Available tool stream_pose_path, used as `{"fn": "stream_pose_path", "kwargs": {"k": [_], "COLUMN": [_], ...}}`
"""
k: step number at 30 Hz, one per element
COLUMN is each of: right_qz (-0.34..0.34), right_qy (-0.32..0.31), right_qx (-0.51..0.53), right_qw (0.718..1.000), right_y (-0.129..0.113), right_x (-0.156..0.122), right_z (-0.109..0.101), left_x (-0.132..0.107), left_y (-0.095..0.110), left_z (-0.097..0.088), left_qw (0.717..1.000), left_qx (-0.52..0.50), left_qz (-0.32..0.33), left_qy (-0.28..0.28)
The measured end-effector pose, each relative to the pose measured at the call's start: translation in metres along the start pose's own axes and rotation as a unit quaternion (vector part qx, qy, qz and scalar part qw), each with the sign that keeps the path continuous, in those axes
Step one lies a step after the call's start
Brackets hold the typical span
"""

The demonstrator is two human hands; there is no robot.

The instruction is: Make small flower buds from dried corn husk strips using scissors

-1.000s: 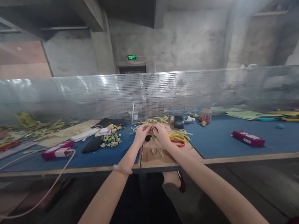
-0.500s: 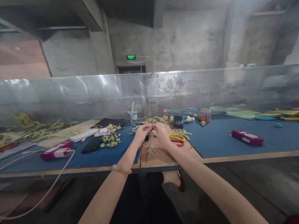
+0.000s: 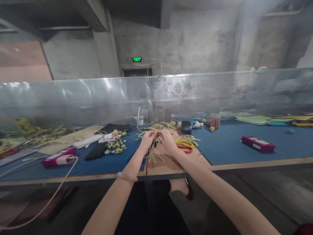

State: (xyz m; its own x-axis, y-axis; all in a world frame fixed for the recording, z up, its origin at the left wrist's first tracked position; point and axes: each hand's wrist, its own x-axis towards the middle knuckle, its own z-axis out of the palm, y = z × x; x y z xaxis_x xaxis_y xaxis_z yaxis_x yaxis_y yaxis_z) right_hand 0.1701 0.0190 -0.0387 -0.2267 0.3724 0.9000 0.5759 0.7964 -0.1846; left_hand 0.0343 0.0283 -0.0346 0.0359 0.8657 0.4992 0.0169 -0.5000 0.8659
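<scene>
My left hand (image 3: pixel 147 139) and my right hand (image 3: pixel 167 139) meet over a brown board (image 3: pixel 168 165). The fingers of both are closed in a pinch, fingertips almost touching. A small bunch of pale green leaf-like strips (image 3: pixel 153 154) hangs between them and spreads onto the board; its upper end is hidden by the fingers. Beside my right wrist lie scissors with yellow and red handles (image 3: pixel 185 145), their blades covered. More strips (image 3: pixel 163 125) are strewn behind my hands. Left of my left hand sits a pile of small pale green knotted or flower-like pieces (image 3: pixel 116 147).
A black phone-like slab (image 3: pixel 96 151), a magenta box with a cable (image 3: pixel 58 158) and loose strips (image 3: pixel 49 134) lie left. Behind stand a cup with a straw (image 3: pixel 140 122) and a jar (image 3: pixel 214 120). Another magenta box (image 3: pixel 258 144) is right. A perforated metal screen (image 3: pixel 171 93) closes the back.
My hands stay pinched together at almost the same spot. The hanging strips have shifted slightly left and fan out more widely over the board.
</scene>
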Motion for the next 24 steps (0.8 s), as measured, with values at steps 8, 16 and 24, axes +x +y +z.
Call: {"fn": "stream_pose_path", "kwargs": {"k": [8,16,24], "right_qz": [0.012,0.027,0.04], "right_qy": [-0.002,0.008,0.02], "right_qx": [0.008,0.021,0.027], "right_qw": [1.0,0.999,0.999], "right_y": [-0.001,0.0,-0.001], "right_x": [0.001,0.0,0.0], "right_z": [0.0,0.0,-0.001], "left_x": [0.0,-0.004,-0.006], "left_y": [-0.002,0.003,0.008], "left_z": [0.0,0.003,0.006], "left_qw": [0.999,0.997,0.998], "left_qx": [-0.027,-0.066,-0.054], "left_qz": [-0.018,-0.028,-0.028], "left_qy": [-0.017,-0.026,-0.009]}}
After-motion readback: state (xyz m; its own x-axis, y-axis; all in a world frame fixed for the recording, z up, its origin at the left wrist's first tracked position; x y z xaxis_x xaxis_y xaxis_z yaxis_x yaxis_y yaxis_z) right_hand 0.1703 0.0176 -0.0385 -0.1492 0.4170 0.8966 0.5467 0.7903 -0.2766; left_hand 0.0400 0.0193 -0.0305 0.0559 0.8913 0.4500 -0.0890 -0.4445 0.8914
